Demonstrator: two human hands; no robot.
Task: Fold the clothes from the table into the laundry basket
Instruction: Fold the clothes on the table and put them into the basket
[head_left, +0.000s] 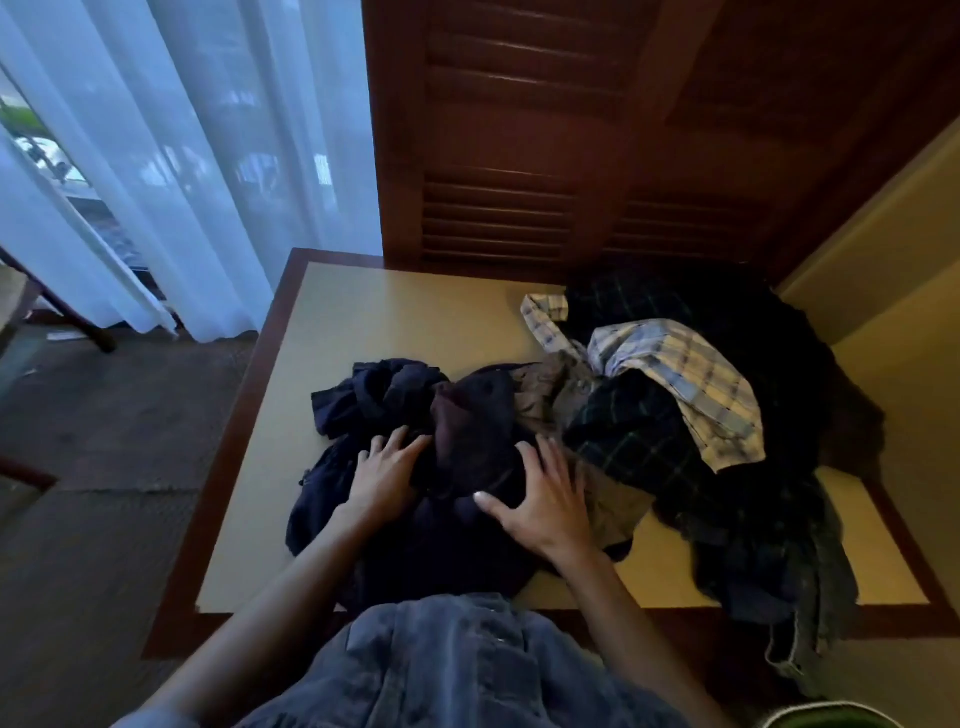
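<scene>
Dark navy cloth, soft and heavily creased, lies bunched on the near half of the table (363, 317), a pale matte top framed in reddish wood. This navy garment (415, 525) is a shapeless mound, with a twisted roll of it rising toward the far left. Both hands rest on top of it, palms down. The left hand (384, 475) lies flat with fingers spread, their tips reaching the foot of the roll. The right hand (545, 501) is also splayed flat, thumb pointing left, pressing the cloth rather than gripping it; neither hand is closed around anything.

Just right of the right hand a tan, crumpled piece (608, 499) pokes out from under the pile (727, 467) of other clothes. On that pile a light checked shirt (680, 374), thin and woven in blue and cream, is draped over a dark plaid garment (634, 431).

The pile's far and right parts are too dark to sort into separate pieces. Some of it hangs over the near right edge of the table. At the bottom right corner a pale curved rim (826, 713) is cut off by the frame; what it is cannot be told. A sheer white curtain (182, 156) hangs at the left, slatted wood (519, 156) behind.
</scene>
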